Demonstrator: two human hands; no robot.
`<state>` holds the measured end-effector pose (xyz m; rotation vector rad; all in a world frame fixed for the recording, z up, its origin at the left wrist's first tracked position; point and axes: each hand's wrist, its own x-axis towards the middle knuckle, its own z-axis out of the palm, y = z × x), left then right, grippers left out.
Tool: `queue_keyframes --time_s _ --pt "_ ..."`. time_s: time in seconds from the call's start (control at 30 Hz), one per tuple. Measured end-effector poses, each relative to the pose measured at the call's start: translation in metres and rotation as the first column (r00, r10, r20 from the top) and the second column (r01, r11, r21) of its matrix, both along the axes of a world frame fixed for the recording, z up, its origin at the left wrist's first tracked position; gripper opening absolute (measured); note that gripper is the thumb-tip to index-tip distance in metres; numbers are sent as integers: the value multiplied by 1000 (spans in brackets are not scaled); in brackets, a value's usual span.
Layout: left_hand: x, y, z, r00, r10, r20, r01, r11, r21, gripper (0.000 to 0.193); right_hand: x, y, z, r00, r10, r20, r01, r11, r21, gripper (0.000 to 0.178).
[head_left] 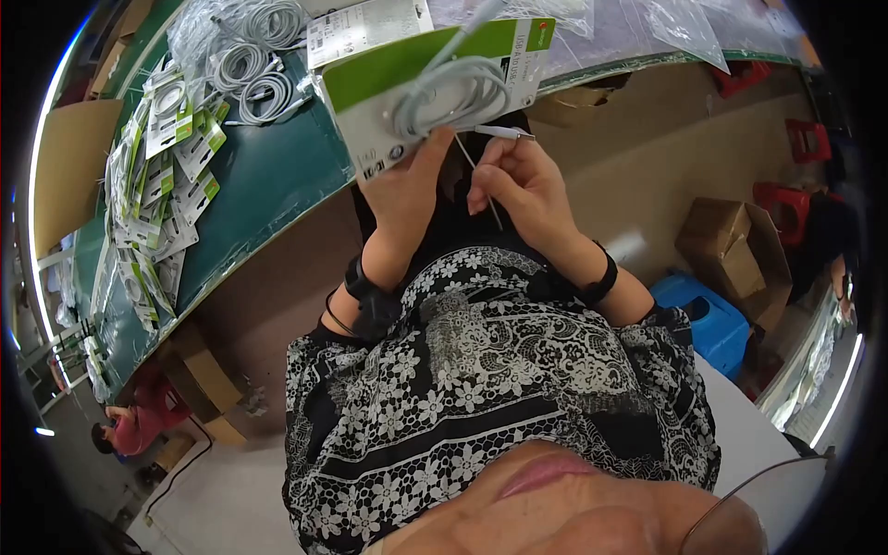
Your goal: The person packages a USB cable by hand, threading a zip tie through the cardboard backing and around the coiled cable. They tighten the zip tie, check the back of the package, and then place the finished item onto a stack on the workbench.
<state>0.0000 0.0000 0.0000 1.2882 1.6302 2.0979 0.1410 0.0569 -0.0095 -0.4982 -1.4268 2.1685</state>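
Note:
My left hand is closed on the lower edge of a green and white packaging card, thumb on its front. A pale grey coiled USB cable lies against the card's face. One white plug end of the cable sticks out over the fingers of my right hand. That hand is closed, thumb against fingertips, at a thin white tie that runs down from the card. The fingers partly hide how the tie is gripped.
A green worktable spans the far left. On it lie a pile of carded cables, several loose coiled cables and clear bags. Cardboard boxes, a blue container and red stools stand right; people sit farther off.

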Motion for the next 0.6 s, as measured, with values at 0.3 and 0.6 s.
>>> queue_keyframes --time_s 0.3,0.6 --pt "5 6 -6 743 -162 649 236 971 -28 20 -10 10 16 947 -295 -126 317 809 495 15" --pt "10 6 -12 703 -228 673 284 959 29 25 -19 19 28 915 -387 -113 400 836 376 13"
